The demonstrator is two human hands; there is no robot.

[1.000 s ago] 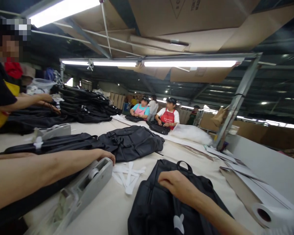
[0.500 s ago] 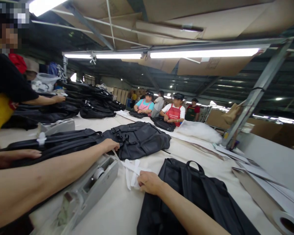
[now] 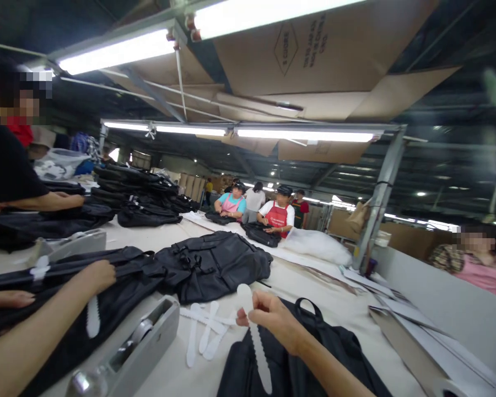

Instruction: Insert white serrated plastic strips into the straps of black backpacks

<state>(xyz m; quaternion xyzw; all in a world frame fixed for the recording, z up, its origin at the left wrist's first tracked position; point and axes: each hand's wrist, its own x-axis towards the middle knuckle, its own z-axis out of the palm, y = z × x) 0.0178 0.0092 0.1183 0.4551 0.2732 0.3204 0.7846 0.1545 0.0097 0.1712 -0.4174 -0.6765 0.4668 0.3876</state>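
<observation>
My right hand (image 3: 273, 320) is closed in a pinch on a white tape strip (image 3: 257, 347) with a serrated edge, held upright above a black backpack (image 3: 322, 358) lying in front of me. My left hand (image 3: 101, 275) is closed over a second black backpack (image 3: 124, 286) at the left, and another white strip (image 3: 93, 317) hangs from its fingers. Between my arms stands a grey tape dispenser (image 3: 144, 336). Several more white strips (image 3: 206, 331) lie crossed on the cream table (image 3: 182, 369).
A third black backpack (image 3: 215, 264) lies mid-table, with stacked black bags (image 3: 140, 198) behind it. Another person's hand (image 3: 8, 299) rests at the far left, below a co-worker's arm (image 3: 45, 202). Seated workers (image 3: 276, 215) are at the far end. A metal post (image 3: 376, 204) and paper sheets (image 3: 400, 325) stand at right.
My right hand left the front backpack, went to the strips on the table and lifted one. My left hand moved left from the dispenser onto the left backpack with a strip.
</observation>
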